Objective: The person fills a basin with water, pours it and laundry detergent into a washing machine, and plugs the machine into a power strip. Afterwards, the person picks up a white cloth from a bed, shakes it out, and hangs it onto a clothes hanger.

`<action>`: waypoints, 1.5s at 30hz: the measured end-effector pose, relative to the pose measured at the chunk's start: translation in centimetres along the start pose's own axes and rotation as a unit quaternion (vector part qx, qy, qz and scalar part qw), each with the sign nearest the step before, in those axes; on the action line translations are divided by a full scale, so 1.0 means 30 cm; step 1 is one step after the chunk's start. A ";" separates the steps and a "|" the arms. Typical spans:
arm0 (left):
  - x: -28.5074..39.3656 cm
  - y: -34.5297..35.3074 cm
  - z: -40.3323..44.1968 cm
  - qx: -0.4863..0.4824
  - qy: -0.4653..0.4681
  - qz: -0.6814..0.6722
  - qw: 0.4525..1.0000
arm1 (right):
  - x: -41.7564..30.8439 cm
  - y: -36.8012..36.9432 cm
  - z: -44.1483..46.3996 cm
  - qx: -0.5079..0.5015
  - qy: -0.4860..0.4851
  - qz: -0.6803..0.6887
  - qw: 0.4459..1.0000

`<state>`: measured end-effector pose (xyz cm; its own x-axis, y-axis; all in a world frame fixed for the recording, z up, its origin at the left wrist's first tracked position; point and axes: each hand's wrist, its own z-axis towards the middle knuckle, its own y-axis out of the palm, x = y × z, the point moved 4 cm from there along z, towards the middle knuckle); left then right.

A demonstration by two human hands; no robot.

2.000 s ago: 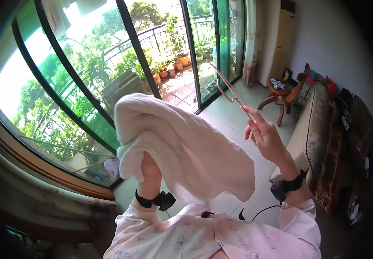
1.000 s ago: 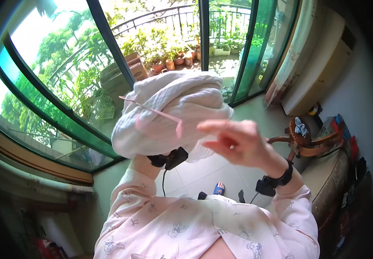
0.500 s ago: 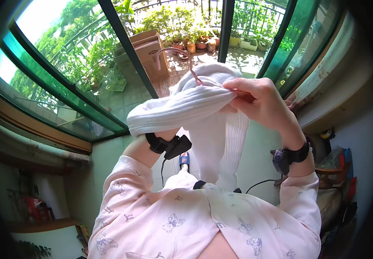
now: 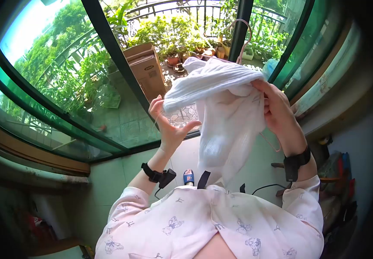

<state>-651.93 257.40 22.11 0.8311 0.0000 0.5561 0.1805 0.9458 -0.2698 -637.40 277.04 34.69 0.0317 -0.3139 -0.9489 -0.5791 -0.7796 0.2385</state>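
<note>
A white ribbed-knit garment [image 4: 229,129] hangs in front of me, draped over a pink clothes hanger [image 4: 250,32]. The hanger's hook rises above the cloth; most of its frame is hidden inside. My right hand [image 4: 276,108] is closed on the garment's upper right edge. Whether its fingers also grip the hanger is hidden. Beside the garment's left end, my left hand [image 4: 169,125] is open, thumb and fingers spread, holding nothing. The lower part of the garment hangs down loosely.
Sliding glass doors with dark frames [image 4: 119,52] open onto a balcony. Out there stand a cardboard box [image 4: 145,73], potted plants [image 4: 173,58] and a railing. A blue slipper [image 4: 188,176] is on my foot below. Curtains [image 4: 324,73] hang at the right.
My left hand has come out from behind the cloth and opened. My right hand has shifted slightly right with the garment, and the hanger's hook has swung from left to right.
</note>
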 end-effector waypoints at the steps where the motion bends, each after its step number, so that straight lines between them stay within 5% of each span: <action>1: -0.066 0.051 -0.011 -0.073 -0.086 -0.114 0.987 | 0.017 0.010 0.046 -0.050 0.013 -0.015 0.999; 3: -0.195 0.149 -0.054 -0.162 -0.299 -0.300 0.891 | 0.005 0.084 0.061 -0.050 0.017 -0.024 0.998; 5: -0.391 0.237 -0.123 -0.226 -0.206 -0.318 0.898 | 0.001 0.143 0.109 -0.064 0.027 -0.022 0.997; 12: -0.253 -0.067 0.097 -0.273 -0.378 -0.348 0.813 | 0.049 0.105 0.269 -0.101 0.009 0.004 0.995; 14: -0.230 -0.132 0.118 -0.122 -0.474 -0.467 0.736 | 0.112 0.125 0.294 -0.027 0.043 -0.057 0.997; 15: -0.196 -0.140 0.152 -0.123 -0.477 -0.465 0.736 | 0.161 0.120 0.327 -0.097 0.079 -0.049 0.991; 18: -0.084 -0.081 0.254 -0.147 -0.534 -0.441 0.706 | 0.250 0.158 0.365 -0.076 0.141 -0.027 0.987; 20: -0.154 -0.009 0.259 -0.212 -0.514 -0.320 0.767 | 0.248 0.188 0.385 -0.094 0.016 -0.124 0.988; 21: -0.194 0.024 0.254 -0.231 -0.504 -0.277 0.785 | 0.204 0.217 0.374 -0.130 -0.135 -0.168 0.968; 23: -0.231 0.082 0.256 -0.277 -0.263 -0.185 0.905 | 0.157 0.252 0.350 -0.198 -0.133 -0.210 0.948; 24: -0.314 0.137 0.185 -0.197 -0.265 -0.237 0.914 | 0.148 0.273 0.338 -0.258 -0.130 -0.252 0.924; 25: -0.301 0.162 0.213 -0.387 -0.190 -0.043 0.901 | 0.156 0.283 0.331 -0.259 -0.171 -0.317 0.896; 26: -0.285 0.179 0.235 -0.535 -0.040 0.126 0.834 | 0.162 0.309 0.310 -0.283 -0.221 -0.315 0.879; 27: -0.274 0.193 0.217 -0.571 0.011 0.167 0.804 | 0.170 0.315 0.300 -0.304 -0.208 -0.324 0.872; 30: -0.279 0.179 0.228 -0.489 -0.009 0.110 0.866 | 0.154 0.350 0.249 -0.380 -0.213 -0.311 0.845; 34: -0.332 0.144 0.231 -0.364 -0.035 0.030 0.930 | 0.095 0.286 0.277 -0.310 -0.019 -0.120 0.943; 36: -0.370 0.165 0.249 -0.326 -0.034 0.022 0.944 | 0.095 0.218 0.332 -0.308 -0.038 -0.103 0.945; 38: -0.388 0.213 0.260 -0.296 -0.036 0.026 0.954 | 0.057 0.195 0.333 -0.269 -0.255 -0.310 0.876; 40: -0.353 0.241 0.275 -0.284 -0.040 0.042 0.957 | 0.005 0.205 0.293 -0.202 -0.450 -0.380 0.782; 42: -0.310 0.255 0.292 -0.281 -0.046 0.054 0.957 | -0.007 0.223 0.251 -0.237 -0.410 -0.396 0.787; 45: -0.256 0.261 0.320 -0.282 -0.057 0.071 0.955 | 0.062 0.280 0.176 -0.458 -0.337 -0.442 0.695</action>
<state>-661.96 267.93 23.28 0.8111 0.1823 0.5558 0.3507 0.6089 -0.7115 -646.51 272.78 33.83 -0.5210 0.5901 -0.6166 0.1940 -0.6217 -0.7589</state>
